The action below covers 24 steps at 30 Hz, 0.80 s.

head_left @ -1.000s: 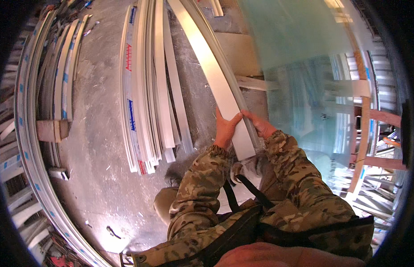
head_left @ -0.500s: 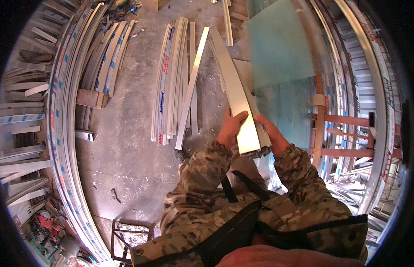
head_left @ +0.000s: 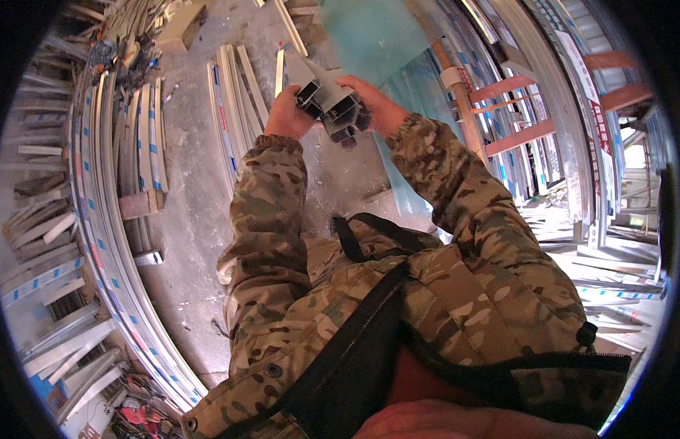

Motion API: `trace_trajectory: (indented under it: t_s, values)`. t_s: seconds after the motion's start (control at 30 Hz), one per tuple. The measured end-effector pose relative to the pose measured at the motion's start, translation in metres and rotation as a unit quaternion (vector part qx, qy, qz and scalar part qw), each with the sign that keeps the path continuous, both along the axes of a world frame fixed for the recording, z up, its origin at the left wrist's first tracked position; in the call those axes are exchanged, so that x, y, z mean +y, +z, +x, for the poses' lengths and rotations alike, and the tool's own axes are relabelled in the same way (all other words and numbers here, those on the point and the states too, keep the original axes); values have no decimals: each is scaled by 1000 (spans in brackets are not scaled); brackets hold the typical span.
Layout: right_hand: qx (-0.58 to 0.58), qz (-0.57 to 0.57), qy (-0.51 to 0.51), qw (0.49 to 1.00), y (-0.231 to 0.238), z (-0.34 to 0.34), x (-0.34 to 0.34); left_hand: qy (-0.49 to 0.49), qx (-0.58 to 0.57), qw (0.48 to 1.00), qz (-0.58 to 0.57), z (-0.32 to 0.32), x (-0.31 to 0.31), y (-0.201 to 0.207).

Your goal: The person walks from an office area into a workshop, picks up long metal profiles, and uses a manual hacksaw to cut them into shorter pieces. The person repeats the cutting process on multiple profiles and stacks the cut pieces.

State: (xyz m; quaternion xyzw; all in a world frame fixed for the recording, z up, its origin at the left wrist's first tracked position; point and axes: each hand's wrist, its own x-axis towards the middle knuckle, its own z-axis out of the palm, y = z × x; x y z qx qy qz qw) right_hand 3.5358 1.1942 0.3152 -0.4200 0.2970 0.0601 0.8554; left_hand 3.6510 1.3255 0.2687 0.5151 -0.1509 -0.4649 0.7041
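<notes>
Out in front of me, both hands hold a small bundle of aluminium profiles (head_left: 330, 89), raised so that their hollow, dark cut ends face me. My left hand (head_left: 286, 114) is wrapped round the bundle's left side. On the opposite side my right hand (head_left: 378, 105) grips it, thumb on top and fingers partly hidden. The far ends of the profiles are foreshortened and hard to see. Beyond my left hand, a pile of long pale profiles (head_left: 234, 95) lies on the concrete floor (head_left: 194, 241).
Bluish glass sheets (head_left: 376, 33) lean at the far right of my hands. A rack with red crossbars (head_left: 520, 137) and upright profiles stands to the right. Long wrapped profiles (head_left: 106, 241) line the left, beside a wooden block (head_left: 141, 205). A cardboard box (head_left: 180, 28) lies at the back.
The bundle has been lifted and pushed away from my body, its near ends tilting up toward me. Both arms have stretched forward, and my view has shifted.
</notes>
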Motion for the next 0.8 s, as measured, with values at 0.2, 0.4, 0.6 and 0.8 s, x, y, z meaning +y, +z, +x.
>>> trace_trajectory:
  t_s: [0.2, 0.4, 0.6, 0.8]
  values:
    - [-27, 66, 29, 997, -7, -1, -26, -46, 146, 986, -62, 13, -15, 1]
    - [-44, 86, 42, 994, -7, 6, -43, -44, 242, 965, -88, 24, -32, 0]
    - [-35, 71, 18, 997, -8, 16, -61, 0, 337, 940, -54, 32, -47, 15]
    - [-14, 20, 24, 999, 1, 15, -60, 8, 317, 948, -29, 34, -46, 19]
